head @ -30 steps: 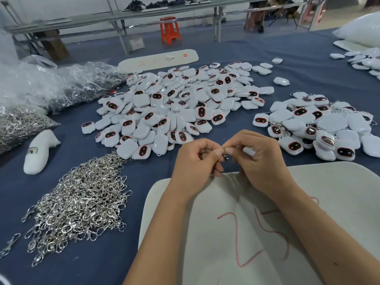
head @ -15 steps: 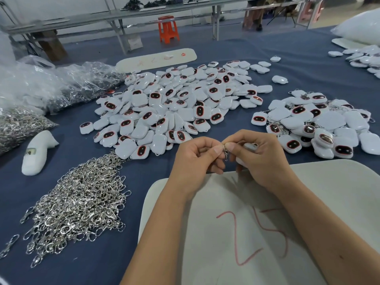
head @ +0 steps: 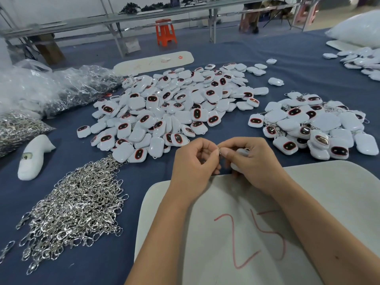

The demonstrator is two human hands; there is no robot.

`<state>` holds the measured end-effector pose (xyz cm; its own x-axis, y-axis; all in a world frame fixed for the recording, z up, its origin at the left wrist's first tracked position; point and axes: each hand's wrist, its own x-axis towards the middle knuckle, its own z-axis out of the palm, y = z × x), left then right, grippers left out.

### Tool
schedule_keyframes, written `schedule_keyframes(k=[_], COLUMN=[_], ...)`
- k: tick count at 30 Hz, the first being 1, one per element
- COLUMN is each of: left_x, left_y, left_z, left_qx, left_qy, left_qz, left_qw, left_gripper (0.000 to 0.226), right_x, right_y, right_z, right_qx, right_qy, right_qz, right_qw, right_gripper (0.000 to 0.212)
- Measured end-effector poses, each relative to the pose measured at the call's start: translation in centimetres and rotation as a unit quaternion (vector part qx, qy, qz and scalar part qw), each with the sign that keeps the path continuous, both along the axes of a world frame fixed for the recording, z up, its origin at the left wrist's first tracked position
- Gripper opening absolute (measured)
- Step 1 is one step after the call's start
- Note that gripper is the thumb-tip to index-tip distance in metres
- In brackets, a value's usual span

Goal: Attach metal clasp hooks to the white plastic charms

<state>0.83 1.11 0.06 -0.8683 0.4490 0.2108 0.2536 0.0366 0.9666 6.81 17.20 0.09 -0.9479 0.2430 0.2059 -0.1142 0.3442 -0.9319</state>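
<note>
Left hand (head: 194, 161) pinches a clasp (head: 219, 151) (mostly hidden); right hand (head: 251, 161) grips a half-covered charm (head: 241, 151); bare cloth (head: 148, 175) leftward.

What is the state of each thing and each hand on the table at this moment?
left hand: fingers curled, pinching the clasp hook
right hand: curled round a white charm
clasp hook: pinched between both hands' fingertips
white charm: held, mostly hidden
loose hook pile: heaped on the cloth
middle charm pile: no hooks visible
right charm pile: hooks showing
</note>
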Motion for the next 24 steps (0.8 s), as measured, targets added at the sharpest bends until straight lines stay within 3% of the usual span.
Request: schedule_keyframes(k=[5,16,24], left_x=[0.11,-0.29,-0.34], left_y=[0.18,0.13,0.51], left_z=[-0.11,-0.69,-0.53], left_qx=[-0.019,-0.073,-0.036], left_qy=[0.074,0.163,0.221], left_qz=[0.016,0.027,0.054], left_qw=[0.997,0.984,0.973], left_gripper=[0.009,0.016,0.015], right_x=[0.36,0.49,0.28], right_y=[0.22,-0.03,0.03], right_z=[0.44,0.87,0.50], right_qx=[-0.034,0.107,-0.048], right_qy=[0.032,0.109,0.039], right_qz=[-0.013,-0.015,0.004], right_qw=[0.999,0.988,0.998], right_gripper=[0.019,0.017,0.019])
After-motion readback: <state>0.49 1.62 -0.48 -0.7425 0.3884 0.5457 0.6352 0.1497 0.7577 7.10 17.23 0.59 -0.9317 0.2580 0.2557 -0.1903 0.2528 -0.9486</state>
